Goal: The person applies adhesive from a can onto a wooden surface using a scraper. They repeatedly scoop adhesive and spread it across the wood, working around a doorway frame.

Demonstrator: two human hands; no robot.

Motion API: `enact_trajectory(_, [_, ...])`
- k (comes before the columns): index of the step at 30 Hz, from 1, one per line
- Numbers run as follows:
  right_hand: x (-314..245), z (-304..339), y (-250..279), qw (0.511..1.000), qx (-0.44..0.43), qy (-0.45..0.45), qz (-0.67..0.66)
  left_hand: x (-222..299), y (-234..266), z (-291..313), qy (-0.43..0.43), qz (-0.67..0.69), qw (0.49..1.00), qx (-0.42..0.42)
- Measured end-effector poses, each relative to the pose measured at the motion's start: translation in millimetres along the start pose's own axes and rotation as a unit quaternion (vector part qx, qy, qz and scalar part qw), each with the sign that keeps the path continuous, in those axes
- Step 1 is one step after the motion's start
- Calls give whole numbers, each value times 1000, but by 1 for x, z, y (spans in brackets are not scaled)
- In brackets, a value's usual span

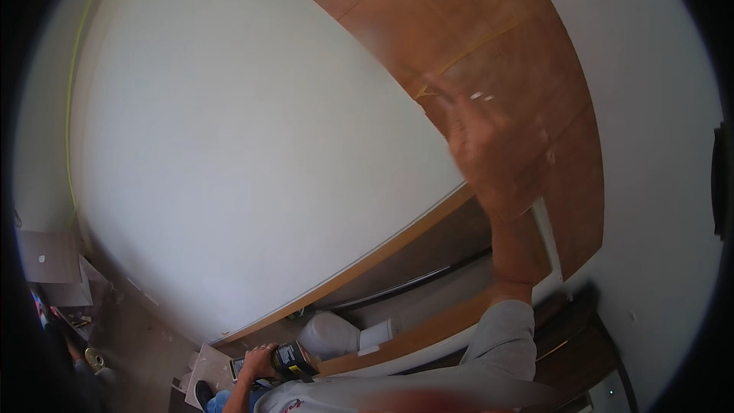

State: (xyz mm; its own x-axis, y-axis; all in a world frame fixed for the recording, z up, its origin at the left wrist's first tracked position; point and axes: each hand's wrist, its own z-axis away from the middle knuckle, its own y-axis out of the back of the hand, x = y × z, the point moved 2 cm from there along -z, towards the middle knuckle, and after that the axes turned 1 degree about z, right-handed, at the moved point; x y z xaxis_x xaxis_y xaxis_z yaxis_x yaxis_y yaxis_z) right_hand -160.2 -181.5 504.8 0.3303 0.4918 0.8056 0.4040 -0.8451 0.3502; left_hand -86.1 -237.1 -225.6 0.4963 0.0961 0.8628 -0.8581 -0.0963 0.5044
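Raised at the upper right, my right hand (482,134) is smeared by motion, its fingers closed around a slim object (440,86) whose kind I cannot make out. The object's blurred tip is close to the reddish-brown wood panel (535,53), near its edge against a pale flat surface (252,130). Low in the picture, my left hand (258,363) is wrapped over a dark can (294,359) with a printed label. What is inside the can does not show.
Below the panel is a wood-framed opening (344,275), with a white toilet (330,334) beyond it. Dark brown furniture (585,348) stands at the lower right. A yellow-green line (71,107) runs down the left wall, and assorted items (73,317) lie at the lower left.
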Motion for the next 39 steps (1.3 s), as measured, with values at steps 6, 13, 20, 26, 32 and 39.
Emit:
enact_trajectory(6, [195, -85, 34, 969, 159, -179, 67, -1, -2, -1, -3, -12, 1000, -11])
enact_trajectory(13, [251, -104, 30, 962, 171, -138, 160, -4, -2, -3, -7, 1, 1000, -13])
enact_trajectory(20, [244, -118, 23, 957, 190, -130, 176, -8, -7, -6, -12, 14, 999, -27])
enact_trajectory(26, [225, -119, 16, 959, 171, -138, 181, -15, -6, -12, -41, 20, 998, -37])
enact_trajectory(32, [144, -78, 18, 969, 113, -160, 148, -17, -2, -18, -47, 2, 998, -33])
enact_trajectory(39, [60, -27, -9, 986, 114, -71, 98, -14, 1, -12, -28, -19, 999, -3])
